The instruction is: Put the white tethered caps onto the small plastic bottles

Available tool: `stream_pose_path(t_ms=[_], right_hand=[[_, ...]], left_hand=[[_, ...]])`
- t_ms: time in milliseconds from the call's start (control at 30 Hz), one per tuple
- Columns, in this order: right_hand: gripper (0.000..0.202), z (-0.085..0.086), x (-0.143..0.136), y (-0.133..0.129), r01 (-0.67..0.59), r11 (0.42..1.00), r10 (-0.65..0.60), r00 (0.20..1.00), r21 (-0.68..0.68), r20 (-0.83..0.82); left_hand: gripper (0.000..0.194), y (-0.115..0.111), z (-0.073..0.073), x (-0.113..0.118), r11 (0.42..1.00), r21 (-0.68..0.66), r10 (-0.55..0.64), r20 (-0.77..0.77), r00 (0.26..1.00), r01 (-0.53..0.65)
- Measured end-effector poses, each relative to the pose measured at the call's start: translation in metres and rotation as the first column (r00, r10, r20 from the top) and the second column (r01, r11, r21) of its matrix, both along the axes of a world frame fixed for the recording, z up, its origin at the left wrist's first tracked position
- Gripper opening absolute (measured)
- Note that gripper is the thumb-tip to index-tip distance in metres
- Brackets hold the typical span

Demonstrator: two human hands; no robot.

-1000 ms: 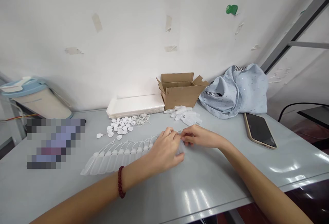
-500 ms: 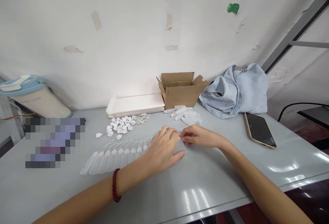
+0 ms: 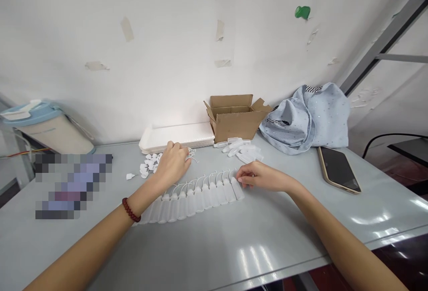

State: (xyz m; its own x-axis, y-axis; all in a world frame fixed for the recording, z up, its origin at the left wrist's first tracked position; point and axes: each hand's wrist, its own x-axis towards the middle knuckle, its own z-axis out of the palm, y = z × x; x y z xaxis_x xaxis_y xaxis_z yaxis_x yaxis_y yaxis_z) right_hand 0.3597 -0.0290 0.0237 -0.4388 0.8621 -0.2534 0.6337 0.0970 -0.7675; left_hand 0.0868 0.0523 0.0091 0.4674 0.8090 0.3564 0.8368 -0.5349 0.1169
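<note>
A row of several translucent plastic tubes (image 3: 191,203) with white cord loops lies across the grey table (image 3: 214,246). My left hand (image 3: 173,161) is over the pile of thin white cords (image 3: 191,153), beside the loose white caps (image 3: 149,163); its fingertips are hidden behind the hand. My right hand (image 3: 252,175) rests at the right end of the row, fingers curled beside the last tube (image 3: 237,188); whether they hold anything is too small to tell. Behind it lies a pile of loose clear tubes (image 3: 245,150).
An open cardboard box (image 3: 237,124) and a stack of white trays (image 3: 180,135) stand by the wall. A blue cloth bag (image 3: 327,117) and a phone (image 3: 339,170) are at the right. A lidded cup (image 3: 56,133) and a blurred-out item (image 3: 75,186) are at the left.
My left hand has moved up and left from the row's right end to the cords, uncovering the tubes there. My right hand has stayed almost in place.
</note>
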Motion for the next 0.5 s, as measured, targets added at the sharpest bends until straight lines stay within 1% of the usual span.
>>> stream_pose_path(t_ms=[133,233,333,500], right_hand=[[0.018,0.001,0.0,-0.001,0.004,1.0,-0.004,1.0,-0.01,0.003],[0.019,0.001,0.0,-0.001,-0.007,1.0,0.007,1.0,-0.01,0.007],[0.02,0.0,0.0,-0.001,-0.017,1.0,0.017,1.0,0.0,0.008],[0.022,-0.001,-0.002,-0.002,-0.029,0.999,0.028,0.999,0.04,0.028]], left_hand=[[0.024,0.001,-0.003,0.003,1.0,-0.023,-0.001,0.027,1.0,0.002],[0.025,0.001,-0.001,0.003,0.998,-0.062,-0.006,0.078,0.997,0.011],[0.023,-0.002,0.006,0.001,0.993,-0.112,-0.011,0.162,0.987,0.029],[0.023,-0.014,0.023,0.001,0.969,-0.231,-0.006,0.318,0.948,0.084]])
